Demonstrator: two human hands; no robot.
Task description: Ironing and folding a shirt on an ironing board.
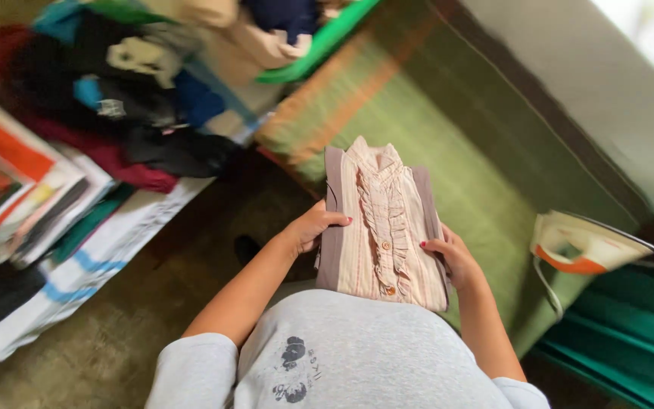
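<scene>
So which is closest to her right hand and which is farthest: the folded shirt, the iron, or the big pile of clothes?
From the right hand:
1. Folded shirt: the hand grips its edge, so it is touching.
2. Iron: standing farther right on the green cloth.
3. Pile of clothes: far off at the upper left.

L hand (313, 227) fingers curled, thumb on top, R hand (452, 257) gripping likewise, both forearms bare, elbows bent, wrists angled inward, held before torso

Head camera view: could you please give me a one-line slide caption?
Left hand and right hand hold a folded ruffled shirt beside an iron.
</scene>
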